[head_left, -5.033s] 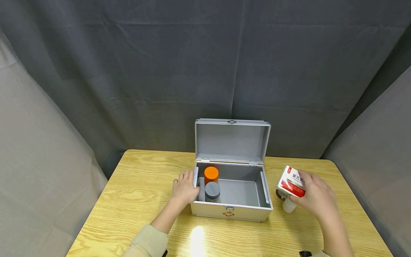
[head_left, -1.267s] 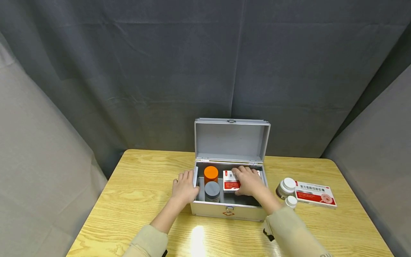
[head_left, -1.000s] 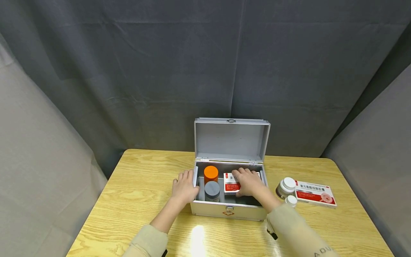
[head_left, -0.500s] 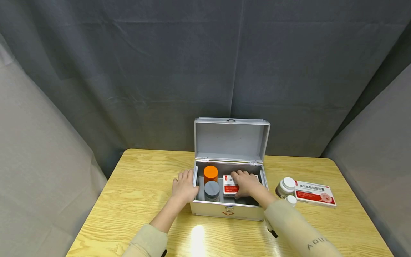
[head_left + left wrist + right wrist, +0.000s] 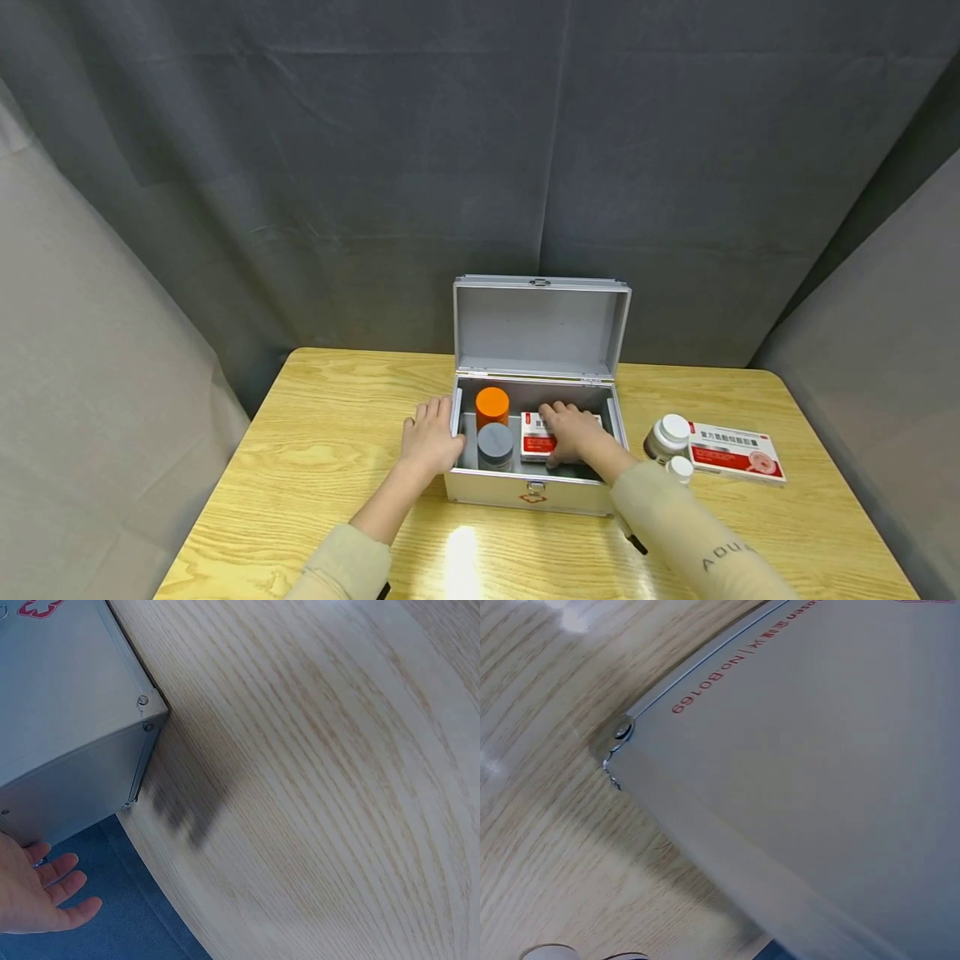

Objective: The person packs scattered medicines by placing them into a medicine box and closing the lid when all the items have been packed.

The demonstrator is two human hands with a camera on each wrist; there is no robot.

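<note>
Our right hand (image 5: 576,435) grasps the red-and-white medicine carton (image 5: 536,438) inside the silver first-aid case (image 5: 487,490), at three o'clock from the grey-capped jar (image 5: 496,445). Our left hand (image 5: 432,437), fingers released, rests at the case's nine o'clock rim. We should lay the carton level and release it gently.

Before you, the silver metal case (image 5: 487,490) stands upright, lid (image 5: 540,333) raised at the back. Inside, right of centre, your white carton (image 5: 537,442) with red band sits printed face up, partly covered.
</note>
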